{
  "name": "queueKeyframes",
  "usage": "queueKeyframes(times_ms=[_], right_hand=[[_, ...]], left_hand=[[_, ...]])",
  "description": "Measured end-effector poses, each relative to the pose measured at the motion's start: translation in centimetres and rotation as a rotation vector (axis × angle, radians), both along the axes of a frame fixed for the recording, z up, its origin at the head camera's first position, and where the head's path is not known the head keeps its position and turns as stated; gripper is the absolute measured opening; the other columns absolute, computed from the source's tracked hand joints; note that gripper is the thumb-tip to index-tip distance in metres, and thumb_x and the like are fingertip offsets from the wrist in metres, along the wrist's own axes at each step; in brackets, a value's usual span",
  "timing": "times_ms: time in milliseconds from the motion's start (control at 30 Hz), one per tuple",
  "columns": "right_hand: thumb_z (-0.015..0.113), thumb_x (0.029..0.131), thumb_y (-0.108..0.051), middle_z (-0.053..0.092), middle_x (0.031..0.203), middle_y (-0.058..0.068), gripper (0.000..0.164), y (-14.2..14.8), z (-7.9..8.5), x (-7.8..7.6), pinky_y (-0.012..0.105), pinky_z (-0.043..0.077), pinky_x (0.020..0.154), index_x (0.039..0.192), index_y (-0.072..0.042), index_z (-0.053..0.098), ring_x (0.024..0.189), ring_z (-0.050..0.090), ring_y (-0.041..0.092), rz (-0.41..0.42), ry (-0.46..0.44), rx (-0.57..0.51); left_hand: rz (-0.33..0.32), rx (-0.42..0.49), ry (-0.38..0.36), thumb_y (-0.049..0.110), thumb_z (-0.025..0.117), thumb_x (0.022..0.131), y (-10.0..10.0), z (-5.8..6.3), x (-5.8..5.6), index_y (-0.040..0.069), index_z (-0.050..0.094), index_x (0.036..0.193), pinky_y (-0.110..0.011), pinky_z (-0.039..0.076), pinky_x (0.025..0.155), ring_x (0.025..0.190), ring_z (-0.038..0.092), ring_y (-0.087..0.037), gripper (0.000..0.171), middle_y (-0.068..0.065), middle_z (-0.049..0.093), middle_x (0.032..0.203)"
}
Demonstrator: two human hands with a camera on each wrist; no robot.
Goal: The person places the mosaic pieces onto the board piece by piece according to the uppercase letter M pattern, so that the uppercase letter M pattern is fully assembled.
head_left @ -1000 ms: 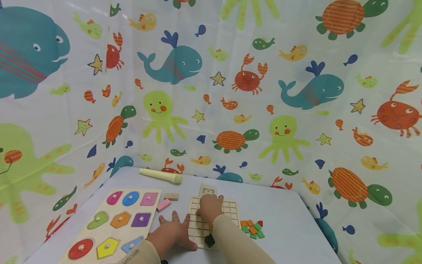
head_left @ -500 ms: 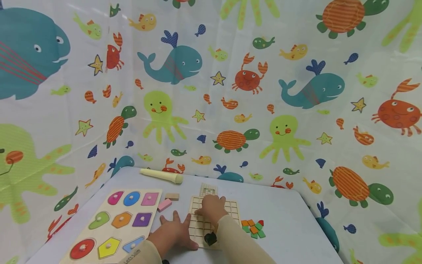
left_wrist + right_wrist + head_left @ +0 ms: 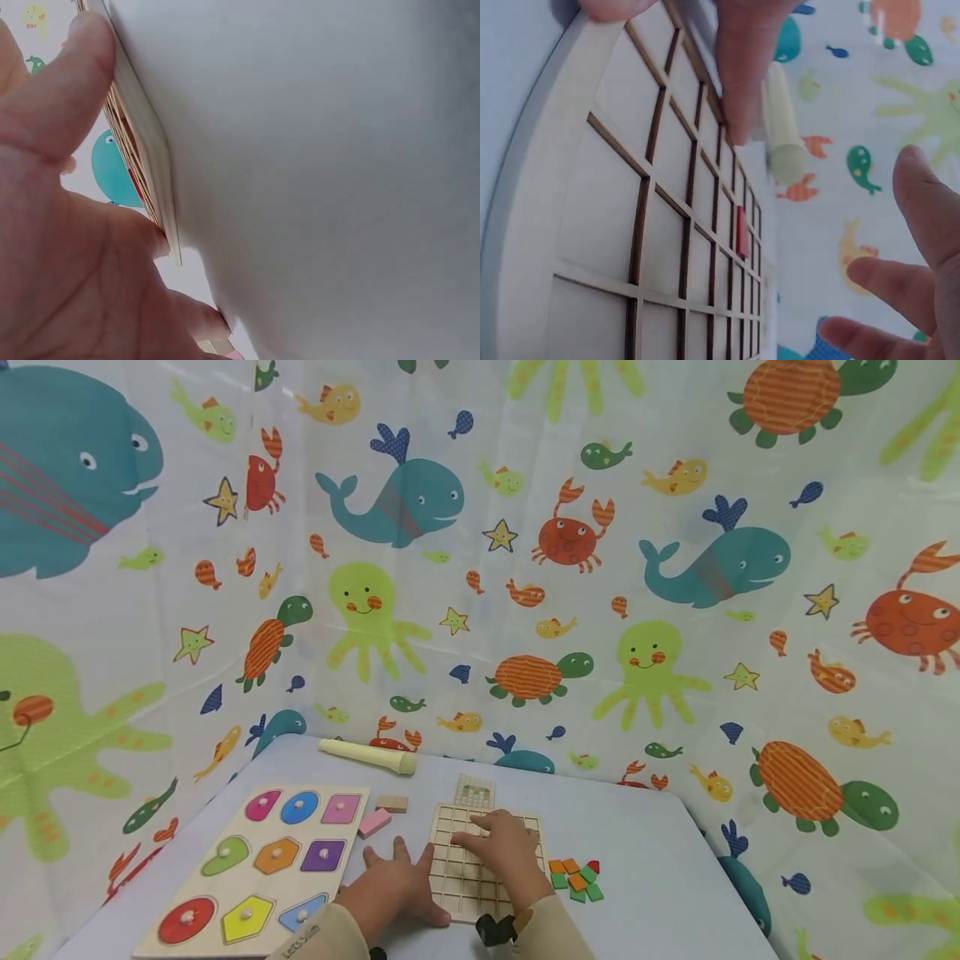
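Note:
A wooden grid board [image 3: 465, 902] lies on the table, and one red tile [image 3: 742, 231] sits in one of its cells towards the far left. My right hand [image 3: 504, 845] is over the board with its fingers loosely spread and nothing in them. In the head view its thumb tip overlaps the red tile; in the right wrist view the right fingers [image 3: 900, 300] are apart from it. My left hand [image 3: 393, 885] rests at the board's left side, fingers spread. Its thumb touches the near left corner, and another fingertip touches the left edge [image 3: 142, 135].
Loose orange, green and red tiles [image 3: 577, 882] lie right of the board. A small pattern card [image 3: 475, 792] is behind it. On the left lie a knobbed shape puzzle [image 3: 247, 810], a pink block [image 3: 374, 822] and a tan block [image 3: 392, 804]. A pale yellow tapered stick [image 3: 367, 755] lies at the back.
My right hand has drawn back to the right and towards me, its fingers loosening from the board and uncovering the red tile. The left hand stays in place.

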State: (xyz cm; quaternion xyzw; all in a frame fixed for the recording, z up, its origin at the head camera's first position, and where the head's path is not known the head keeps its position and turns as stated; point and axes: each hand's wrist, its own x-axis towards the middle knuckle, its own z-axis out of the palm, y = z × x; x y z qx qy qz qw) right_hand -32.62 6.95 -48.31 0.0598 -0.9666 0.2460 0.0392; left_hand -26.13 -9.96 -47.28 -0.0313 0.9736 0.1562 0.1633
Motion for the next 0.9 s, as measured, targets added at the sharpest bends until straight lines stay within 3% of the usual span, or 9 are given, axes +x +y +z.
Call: queueKeyframes(times_ms=[133, 400, 900], right_hand=[[0.079, 0.089, -0.060, 0.070, 0.140, 0.011, 0.059, 1.2, 0.3, 1.0, 0.076, 0.038, 0.106, 0.135, -0.023, 0.076, 0.134, 0.062, 0.038, -0.047, 0.046, -0.037], [0.081, 0.087, -0.060, 0.067, 0.144, 0.009, 0.062, 4.6, 0.5, 2.4, 0.077, 0.037, 0.106, 0.137, -0.024, 0.074, 0.134, 0.060, 0.042, -0.158, 0.082, -0.003], [0.078, 0.096, -0.042, 0.056, 0.153, 0.020, 0.051, 12.1, -0.1, 2.0, 0.075, 0.036, 0.104, 0.143, -0.024, 0.069, 0.136, 0.048, 0.053, -0.379, -0.109, 0.071]], left_hand=[[0.016, 0.024, -0.005, 0.069, 0.091, 0.068, -0.1, -0.1, 0.0, 0.024, 0.046, 0.161, -0.099, 0.023, 0.097, 0.149, 0.011, -0.077, 0.113, -0.031, 0.024, 0.172], [0.013, 0.032, -0.011, 0.069, 0.091, 0.068, -0.2, -0.1, 0.0, 0.024, 0.046, 0.161, -0.100, 0.020, 0.098, 0.149, 0.010, -0.077, 0.113, -0.031, 0.023, 0.172], [-0.021, 0.014, -0.018, 0.071, 0.089, 0.069, -0.2, -0.4, -0.5, 0.022, 0.044, 0.162, -0.099, 0.021, 0.098, 0.146, 0.009, -0.080, 0.115, -0.035, 0.020, 0.171]])
